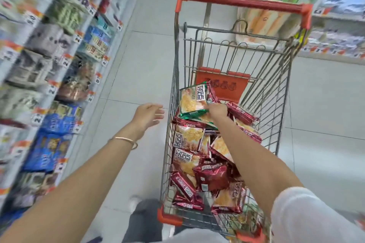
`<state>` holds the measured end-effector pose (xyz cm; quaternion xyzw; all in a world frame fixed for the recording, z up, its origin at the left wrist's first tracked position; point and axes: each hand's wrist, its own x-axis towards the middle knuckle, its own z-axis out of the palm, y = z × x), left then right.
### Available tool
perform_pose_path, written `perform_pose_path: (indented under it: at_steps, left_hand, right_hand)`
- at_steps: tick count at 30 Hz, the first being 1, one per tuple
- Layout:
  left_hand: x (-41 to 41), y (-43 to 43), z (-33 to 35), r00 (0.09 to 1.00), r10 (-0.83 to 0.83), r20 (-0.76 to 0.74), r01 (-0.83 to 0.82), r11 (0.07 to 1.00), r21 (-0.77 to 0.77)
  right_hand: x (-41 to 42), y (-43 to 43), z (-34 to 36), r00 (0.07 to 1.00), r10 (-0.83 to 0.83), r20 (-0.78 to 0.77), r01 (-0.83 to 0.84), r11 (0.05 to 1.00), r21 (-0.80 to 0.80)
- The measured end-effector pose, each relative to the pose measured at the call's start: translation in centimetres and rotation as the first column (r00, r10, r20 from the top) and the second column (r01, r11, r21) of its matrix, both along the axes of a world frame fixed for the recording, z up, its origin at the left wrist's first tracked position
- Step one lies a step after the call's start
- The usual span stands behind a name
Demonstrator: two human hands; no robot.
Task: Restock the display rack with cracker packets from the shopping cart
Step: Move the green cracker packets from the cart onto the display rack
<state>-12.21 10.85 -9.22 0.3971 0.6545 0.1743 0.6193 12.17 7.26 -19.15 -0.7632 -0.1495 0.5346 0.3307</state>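
Tons of cracker packets [197,163] left in the shopping cart [276,94], early days imo: my right hand [217,110] grips one green-edged packet [192,100], left hand [148,114] relaxed and empty.

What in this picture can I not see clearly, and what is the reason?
Head view only:
1. The display rack: motion blur smears its goods and price tags, so nothing is readable.
2. The right hand: its fingertips are hidden behind the green-edged packet it holds.
3. The shopping cart: the lower packets are buried under the top layer and the right forearm, and the white sleeve hides its near corner.
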Motion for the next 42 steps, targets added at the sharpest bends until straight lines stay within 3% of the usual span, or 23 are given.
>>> perform_pose_path:
  at_steps: [4, 7, 10, 12, 15, 17, 18, 20, 24, 28, 32, 39, 42]
  left_hand:
    - [1.0, 1.2, 0.5, 0.997, -0.076, 0.031, 0.074, 0.995, 0.061]
    - [2.7, 1.3, 1.0, 0.965, -0.259, 0.041, 0.257, 0.965, 0.056]
    - [4.8, 0.0, 1.2, 0.908, -0.408, 0.092, 0.414, 0.909, -0.052]
    - [5.3, -0.8, 0.6, 0.938, -0.324, 0.121, 0.336, 0.937, -0.095]
    - [3.5, -1.3, -0.8, 0.987, -0.116, 0.110, 0.129, 0.984, -0.121]
    - [1.2, -1.3, -1.6, 0.996, -0.058, 0.072, 0.067, 0.990, -0.122]
    - [-0.1, -1.4, -1.7, 0.997, -0.047, 0.067, 0.056, 0.990, -0.133]
    - [-2.3, -1.8, -1.3, 0.996, -0.052, 0.076, 0.064, 0.986, -0.152]
    - [-5.0, -2.0, -1.5, 0.993, -0.026, 0.118, 0.044, 0.987, -0.156]
    - [-5.4, -2.4, -1.9, 0.995, -0.024, 0.094, 0.037, 0.990, -0.135]
    - [-4.5, -2.2, -1.1, 0.998, -0.033, 0.045, 0.040, 0.985, -0.168]
    - [0.1, -1.0, 1.0, 0.976, -0.218, -0.016, 0.213, 0.964, -0.159]
    - [1.7, -0.2, 1.0, 0.954, -0.293, -0.068, 0.283, 0.951, -0.120]
  right_hand:
    - [5.1, -1.5, 5.1, 0.926, 0.288, 0.242, -0.337, 0.921, 0.195]
    - [7.2, -2.0, 9.8, 0.861, 0.472, 0.192, -0.508, 0.824, 0.252]
    - [6.4, -1.2, 11.6, 0.790, 0.607, 0.083, -0.605, 0.752, 0.262]
    - [5.4, -0.9, 10.4, 0.837, 0.548, 0.008, -0.530, 0.805, 0.265]
    - [6.0, -1.1, 4.8, 0.977, 0.211, 0.037, -0.214, 0.970, 0.113]
    - [6.0, -1.9, 1.5, 0.980, 0.109, 0.165, -0.084, 0.985, -0.150]
    - [5.4, -2.3, 0.5, 0.983, 0.090, 0.159, -0.049, 0.968, -0.248]
    - [3.6, -2.4, -0.6, 0.991, 0.088, 0.096, -0.055, 0.950, -0.307]
    - [0.8, -0.6, -1.2, 0.987, 0.138, 0.081, -0.108, 0.948, -0.301]
    - [0.6, 0.0, -1.8, 0.999, -0.051, 0.020, 0.054, 0.969, -0.241]
    - [2.0, -0.7, 0.4, 0.998, -0.064, -0.006, 0.062, 0.989, -0.132]
    - [3.9, -6.1, 8.8, 0.902, -0.074, -0.424, 0.181, 0.960, 0.216]
    - [3.2, -9.3, 12.3, 0.859, -0.001, -0.511, 0.184, 0.933, 0.308]
